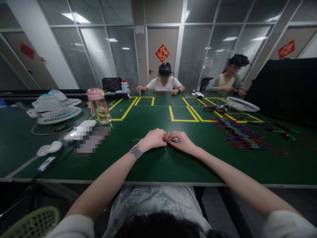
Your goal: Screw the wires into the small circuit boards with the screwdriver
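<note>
My left hand, with a watch on its wrist, is closed over the green tabletop. A small orange piece shows between its thumb and fingers, its exact kind too small to tell. Beside it, my right hand pinches at the same spot, fingertips close to the left ones. A thin light-and-dark wire-like strand shows under the right fingers. Another thin strand pokes out to the left of my left hand. The fingers hide most of what lies between the hands.
Circuit boards with red and blue wires lie at right, near a white fan part. At left stand a pink-lidded bottle, fans and a white case. Yellow tape marks the table. Two people sit across.
</note>
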A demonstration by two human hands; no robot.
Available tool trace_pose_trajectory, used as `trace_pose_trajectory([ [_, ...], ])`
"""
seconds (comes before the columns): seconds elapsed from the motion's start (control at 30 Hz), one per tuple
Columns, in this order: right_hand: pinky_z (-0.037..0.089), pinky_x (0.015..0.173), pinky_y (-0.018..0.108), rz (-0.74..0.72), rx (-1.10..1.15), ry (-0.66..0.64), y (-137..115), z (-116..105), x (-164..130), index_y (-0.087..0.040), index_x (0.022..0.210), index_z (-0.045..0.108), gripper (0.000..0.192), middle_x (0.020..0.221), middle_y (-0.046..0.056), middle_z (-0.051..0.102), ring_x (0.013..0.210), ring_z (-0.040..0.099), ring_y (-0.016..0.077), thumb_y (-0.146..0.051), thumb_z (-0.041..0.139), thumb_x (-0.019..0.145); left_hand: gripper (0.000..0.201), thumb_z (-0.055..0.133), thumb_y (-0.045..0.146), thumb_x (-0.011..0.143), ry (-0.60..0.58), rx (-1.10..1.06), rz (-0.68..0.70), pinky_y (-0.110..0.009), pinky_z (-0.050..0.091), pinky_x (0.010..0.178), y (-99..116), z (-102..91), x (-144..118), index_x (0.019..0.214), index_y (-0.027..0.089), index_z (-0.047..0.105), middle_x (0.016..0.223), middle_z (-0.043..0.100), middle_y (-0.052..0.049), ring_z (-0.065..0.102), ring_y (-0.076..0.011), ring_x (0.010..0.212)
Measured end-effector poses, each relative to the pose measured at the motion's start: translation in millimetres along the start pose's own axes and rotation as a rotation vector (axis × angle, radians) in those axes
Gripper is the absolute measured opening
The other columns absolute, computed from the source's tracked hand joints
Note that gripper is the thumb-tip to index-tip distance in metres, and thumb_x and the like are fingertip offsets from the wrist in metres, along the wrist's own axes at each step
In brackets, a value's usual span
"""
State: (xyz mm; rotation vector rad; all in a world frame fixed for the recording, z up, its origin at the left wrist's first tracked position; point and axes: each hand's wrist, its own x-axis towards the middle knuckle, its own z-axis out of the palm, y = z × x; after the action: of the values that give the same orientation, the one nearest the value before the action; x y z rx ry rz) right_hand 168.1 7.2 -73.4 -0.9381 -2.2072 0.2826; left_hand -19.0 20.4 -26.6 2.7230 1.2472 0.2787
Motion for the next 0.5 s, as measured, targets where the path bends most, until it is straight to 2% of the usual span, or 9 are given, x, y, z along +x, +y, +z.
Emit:
trace_pose_trajectory([
  [0.27, 0.052, 0.076, 0.03, -0.141, -0.061, -0.038, -3.2, -5.0, -0.8, -0.017, 0.08, 0.072, 0.014, 0.085, 0.007, 0.072, 0.084, 0.065, 0.0193, -0.011, 0.06, 0.083, 0.02, 0.062, 0.03, 0.071, 0.004, 0.058, 0.011, -0.028, 0.045, 0.063, 2.2, -1.2, 1.5, 0.087, 0.021, 0.07, 0.083, 0.068, -0.007, 0.065, -0.0242, 0.08],
  [0.5, 0.052, 0.069, 0.026, 0.103, -0.016, -0.043, -3.4, -3.6, 1.5, -0.018, 0.077, 0.073, 0.01, 0.078, 0.004, 0.074, 0.071, 0.069, 0.0165, -0.011, 0.065, 0.077, 0.023, 0.064, 0.032, 0.071, -0.006, 0.054, 0.029, -0.027, 0.045, 0.062, 0.1, -0.9, 1.5, 0.091, 0.022, 0.071, 0.083, 0.069, -0.007, 0.066, -0.0236, 0.08],
])
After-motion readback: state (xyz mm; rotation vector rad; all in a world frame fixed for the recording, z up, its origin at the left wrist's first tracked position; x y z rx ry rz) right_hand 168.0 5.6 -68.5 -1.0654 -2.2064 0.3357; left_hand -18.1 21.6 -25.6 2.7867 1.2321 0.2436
